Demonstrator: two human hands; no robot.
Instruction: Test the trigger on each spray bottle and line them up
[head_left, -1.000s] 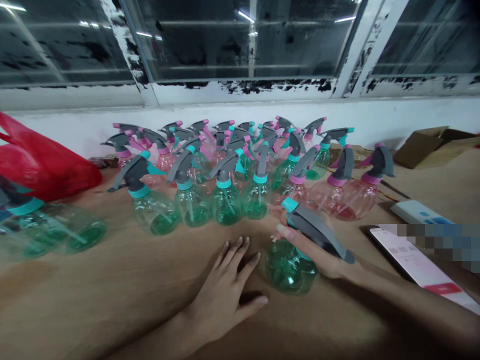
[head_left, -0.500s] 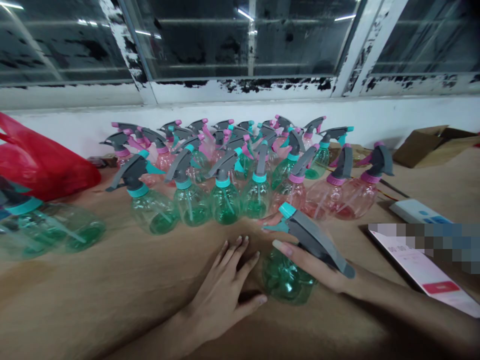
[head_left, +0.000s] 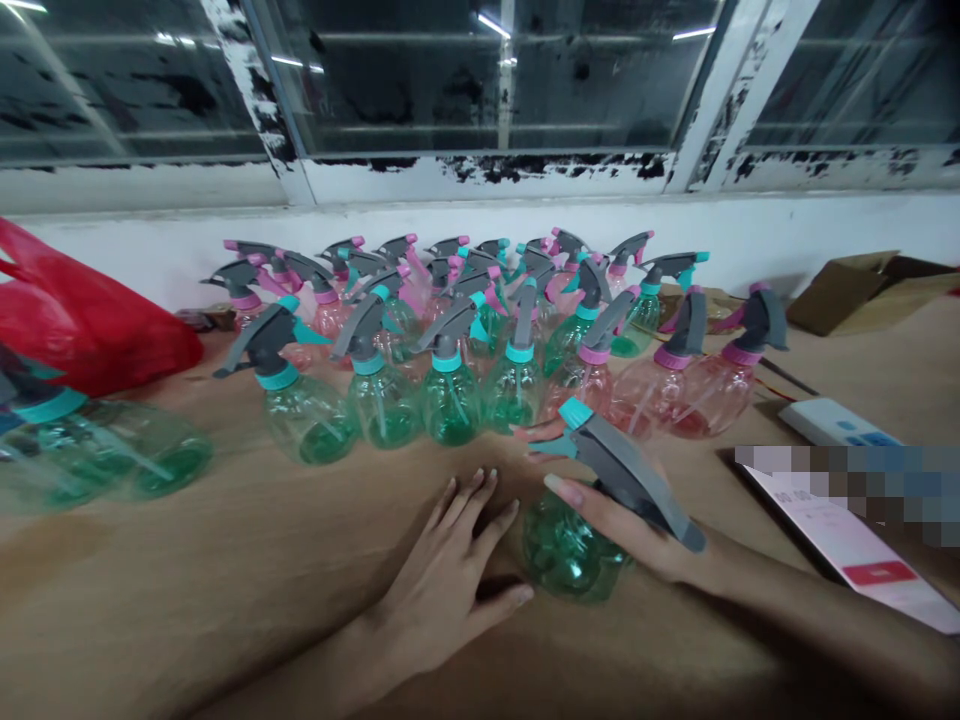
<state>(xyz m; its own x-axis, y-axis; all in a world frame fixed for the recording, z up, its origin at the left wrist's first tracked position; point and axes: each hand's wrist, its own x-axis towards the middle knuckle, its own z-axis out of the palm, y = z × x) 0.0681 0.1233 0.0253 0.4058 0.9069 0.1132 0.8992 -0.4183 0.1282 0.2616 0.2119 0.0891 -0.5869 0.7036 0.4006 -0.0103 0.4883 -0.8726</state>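
Observation:
My right hand [head_left: 637,525] is wrapped round the neck of a green spray bottle [head_left: 574,555], under its grey and turquoise trigger head. The thumb shows on the near side, while the other fingers are partly hidden behind the head. The bottle is upright, its base at the table. Flat on the wooden table [head_left: 247,600], just left of that bottle, rests my left hand [head_left: 450,580] with fingers stretched and holding nothing. Just beyond both hands stands a row of spray bottles, including a green one [head_left: 454,410] and a pink one [head_left: 712,400].
Several more spray bottles crowd behind the front row, against the wall. Other green bottles [head_left: 165,465] stand at the left, near a red plastic bag [head_left: 97,330]. On the right lie a phone [head_left: 840,550], a white device [head_left: 836,420] and an open cardboard box [head_left: 847,290].
Almost nothing differs. The spray bottle in my right hand appears very slightly higher in view; my left hand stays flat in the same place.

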